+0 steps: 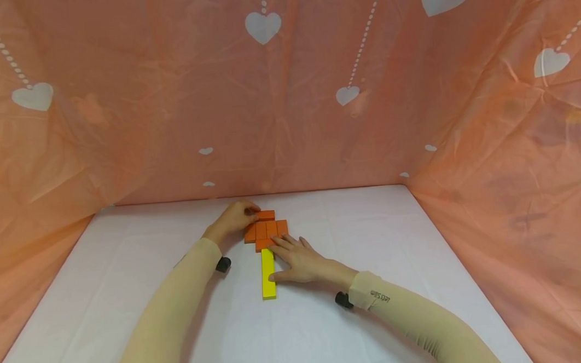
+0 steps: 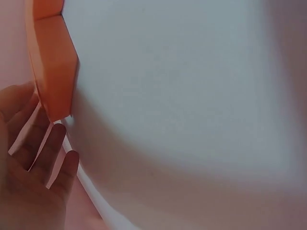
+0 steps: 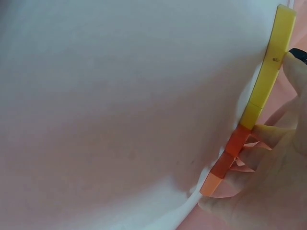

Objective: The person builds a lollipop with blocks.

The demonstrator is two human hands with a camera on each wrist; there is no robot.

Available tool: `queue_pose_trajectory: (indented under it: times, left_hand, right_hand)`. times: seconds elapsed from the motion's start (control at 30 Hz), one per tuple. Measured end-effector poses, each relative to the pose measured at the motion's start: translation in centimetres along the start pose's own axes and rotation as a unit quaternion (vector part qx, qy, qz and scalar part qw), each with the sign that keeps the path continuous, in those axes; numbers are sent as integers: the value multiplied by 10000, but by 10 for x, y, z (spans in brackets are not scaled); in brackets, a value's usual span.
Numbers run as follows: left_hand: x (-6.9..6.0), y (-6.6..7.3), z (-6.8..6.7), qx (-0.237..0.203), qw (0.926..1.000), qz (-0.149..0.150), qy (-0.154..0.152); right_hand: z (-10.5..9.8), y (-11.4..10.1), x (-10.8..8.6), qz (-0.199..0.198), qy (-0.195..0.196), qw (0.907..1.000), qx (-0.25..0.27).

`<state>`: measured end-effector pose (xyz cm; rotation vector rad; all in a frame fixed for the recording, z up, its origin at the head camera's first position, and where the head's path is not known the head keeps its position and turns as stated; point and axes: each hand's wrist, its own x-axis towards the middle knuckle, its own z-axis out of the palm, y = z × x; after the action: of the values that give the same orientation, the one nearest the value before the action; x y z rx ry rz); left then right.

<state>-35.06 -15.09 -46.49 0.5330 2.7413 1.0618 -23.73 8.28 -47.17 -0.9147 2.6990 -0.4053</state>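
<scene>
Orange blocks [image 1: 271, 229] lie side by side in a flat cluster on the white tabletop. A separate orange block [image 1: 266, 215] lies across their far side; my left hand [image 1: 235, 217] pinches its left end between thumb and forefinger. In the left wrist view, that hand's other fingers are loosely spread beside an orange block [image 2: 55, 67] with a slanted end. Yellow pieces [image 1: 268, 276] run from the cluster towards me, with a seam across them in the right wrist view. My right hand [image 1: 299, 260] spreads over the right side, thumb touching the yellow [image 3: 268, 67] and fingers on the orange blocks.
White cloth covers the table [image 1: 372, 232]. An orange-pink curtain [image 1: 307, 120] with white hearts stands behind it and along both sides. Small black devices [image 1: 343, 300] are strapped under both wrists, over beige sleeves.
</scene>
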Motion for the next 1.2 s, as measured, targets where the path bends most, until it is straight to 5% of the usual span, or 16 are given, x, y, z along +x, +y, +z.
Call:
queue_pose_trajectory:
  times: [0.33,1.2]
  left_hand:
    - [5,2,4,130,9990,400,129]
    - [-1,5,5,222,9987,445,-49]
  right_hand:
    - [-1,1,0,-31,41,10000,-34]
    - [1,1,1,92,-46,9999,30]
